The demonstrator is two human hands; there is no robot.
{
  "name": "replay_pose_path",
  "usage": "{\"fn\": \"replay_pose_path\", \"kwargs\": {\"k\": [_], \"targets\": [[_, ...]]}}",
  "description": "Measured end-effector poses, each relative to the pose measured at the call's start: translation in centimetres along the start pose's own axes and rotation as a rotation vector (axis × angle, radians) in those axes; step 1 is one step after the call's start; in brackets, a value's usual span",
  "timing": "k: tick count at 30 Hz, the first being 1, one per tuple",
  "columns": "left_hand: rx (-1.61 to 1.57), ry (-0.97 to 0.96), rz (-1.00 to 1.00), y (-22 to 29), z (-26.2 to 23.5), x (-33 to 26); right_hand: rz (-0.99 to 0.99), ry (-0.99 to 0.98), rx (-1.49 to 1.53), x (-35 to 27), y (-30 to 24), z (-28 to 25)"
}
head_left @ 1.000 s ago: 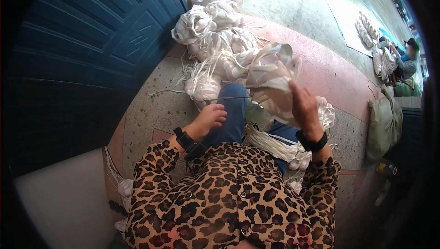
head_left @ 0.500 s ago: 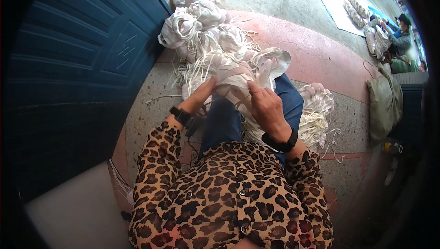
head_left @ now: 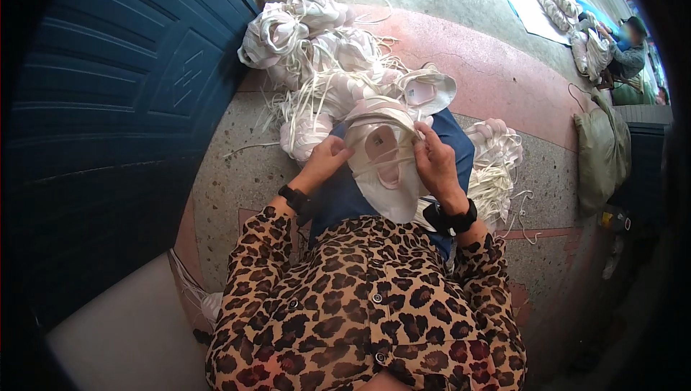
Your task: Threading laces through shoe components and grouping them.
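A white and pale pink shoe upper (head_left: 394, 200) lies over my lap, its opening with the pinkish insole facing up and its heel end toward me. My right hand (head_left: 437, 164) pinches a lace or the edge at the upper's right side. At its left side, my left hand (head_left: 325, 160) has bent fingers closed on the edge, the fingertips partly hidden. A second upper (head_left: 440, 94) rests by my right knee, just beyond the first. Loose cream laces (head_left: 327, 92) trail from the pile beyond my hands.
A heap of bundled uppers (head_left: 295, 31) runs along the blue door (head_left: 122, 88) at left. More uppers (head_left: 495, 150) lie right of my leg. A greenish sack (head_left: 603, 153) stands at far right. A person (head_left: 628, 56) sits at the upper right near more bundles.
The upper in my hands has been turned and lowered, so its opening now shows. My left hand has shifted slightly down along its side; my right hand has moved a little to the right.
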State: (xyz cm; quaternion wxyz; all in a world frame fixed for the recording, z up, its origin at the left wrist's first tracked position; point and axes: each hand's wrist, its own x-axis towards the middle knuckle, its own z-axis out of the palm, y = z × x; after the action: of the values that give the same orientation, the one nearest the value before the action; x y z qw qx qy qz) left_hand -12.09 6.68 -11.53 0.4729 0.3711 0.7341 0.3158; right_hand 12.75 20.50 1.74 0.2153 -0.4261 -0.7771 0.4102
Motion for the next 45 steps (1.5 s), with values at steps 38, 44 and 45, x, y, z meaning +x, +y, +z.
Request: {"fn": "replay_pose_path", "kwargs": {"k": [38, 44, 45], "targets": [[-0.935, 0.222, -0.246, 2.6, -8.7, -2.5, -0.485, -0.258, -0.996, 22.2, 18.2, 3.6], [-0.780, 0.345, -0.404, 3.2, -9.4, -7.9, -0.452, -0.435, -1.023, 25.9, 17.3, 7.9], [-0.772, 0.354, -0.417, 3.1, -9.2, -8.3, -0.398, -0.479, -1.034, 26.1, 17.4, 8.0]]}}
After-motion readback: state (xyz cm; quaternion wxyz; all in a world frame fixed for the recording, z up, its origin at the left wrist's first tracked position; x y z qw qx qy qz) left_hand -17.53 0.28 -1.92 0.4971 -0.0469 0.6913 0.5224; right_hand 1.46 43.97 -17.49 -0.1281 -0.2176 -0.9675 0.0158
